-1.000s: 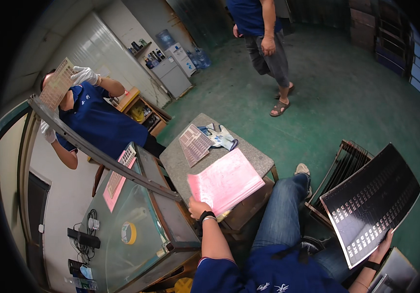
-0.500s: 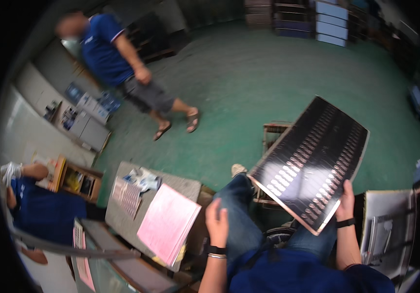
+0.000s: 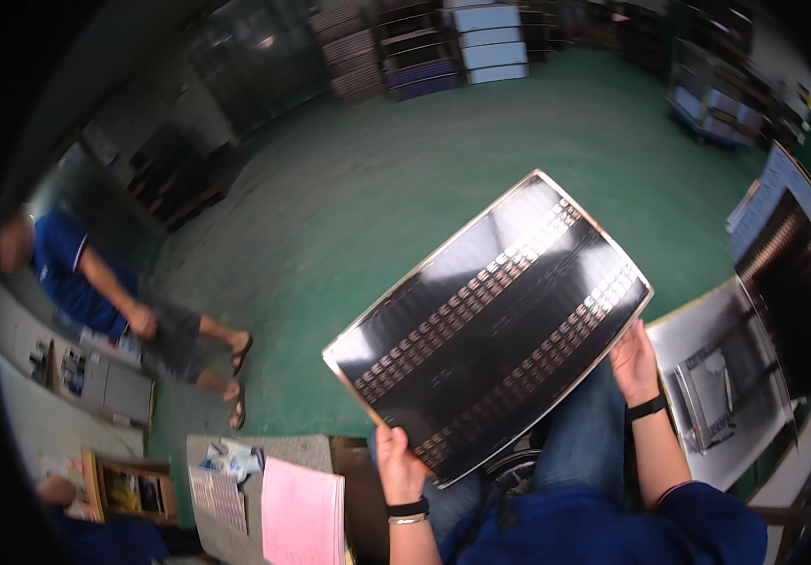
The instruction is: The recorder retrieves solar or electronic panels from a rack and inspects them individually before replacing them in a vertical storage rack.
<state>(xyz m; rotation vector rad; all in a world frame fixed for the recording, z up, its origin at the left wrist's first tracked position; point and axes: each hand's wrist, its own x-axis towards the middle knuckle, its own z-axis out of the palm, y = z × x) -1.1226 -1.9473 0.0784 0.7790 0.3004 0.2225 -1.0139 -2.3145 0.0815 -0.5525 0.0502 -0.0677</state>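
Note:
A large glossy black panel (image 3: 500, 339) with rows of small copper-coloured marks and a thin light rim hangs tilted above my lap. Its near-left edge is gripped by my left hand (image 3: 400, 464), thumb lying over the top face. At the right corner, my right hand (image 3: 633, 363) is closed on the edge, its fingers partly hidden under the panel. Bright reflections lie on the far corner and the right end.
On my left, a grey table (image 3: 316, 452) bears pink sheets (image 3: 302, 513) and a patterned sheet (image 3: 217, 497). A silver tray (image 3: 721, 377) stands at my right beside an upright dark panel (image 3: 801, 292). A co-worker (image 3: 95, 273) walks at far left; stacked boxes (image 3: 488, 42) stand behind.
My left hand, free and beside my knee before, now grips the panel's left edge. The panel has swung left and turned flatter across my lap. My view has turned right.

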